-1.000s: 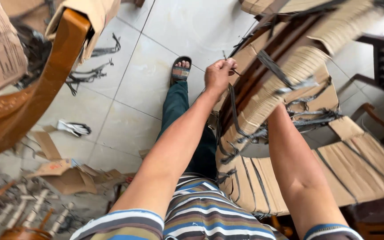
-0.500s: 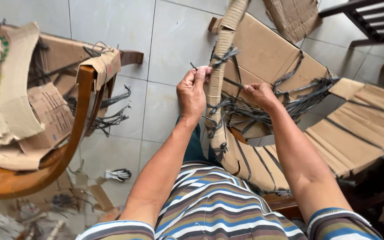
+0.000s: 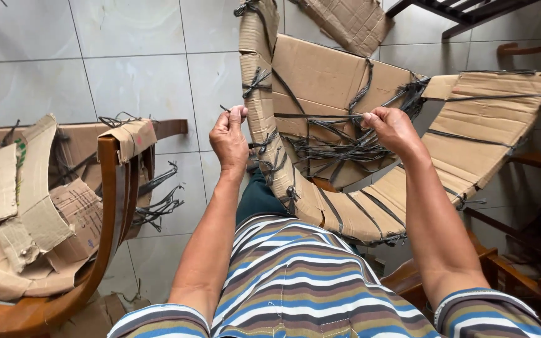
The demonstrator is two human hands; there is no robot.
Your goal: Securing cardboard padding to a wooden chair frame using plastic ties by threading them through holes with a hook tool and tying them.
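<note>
Head view: cardboard-wrapped chair frame [image 3: 320, 125] propped against person's lap, curved rim toward body so both hands reach bindings. Left hand [image 3: 230, 139] closed in pinch on end of dark strap [image 3: 225, 109] at outer edge of rim, holding it taut. Right hand [image 3: 392, 128] fingers clamped on tangled strap bundle [image 3: 339, 147] inside curve. Second wooden chair [image 3: 111, 206], cardboard half stripped, stands apart on tiled floor [image 3: 126, 75].

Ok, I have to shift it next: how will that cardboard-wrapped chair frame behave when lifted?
Probably stiff: the cardboard-wrapped chair frame keeps its curve between the left hand and right hand. Its cardboard looks loose in places, so it may slip. The dark straps hang tangled and could snag.
</note>
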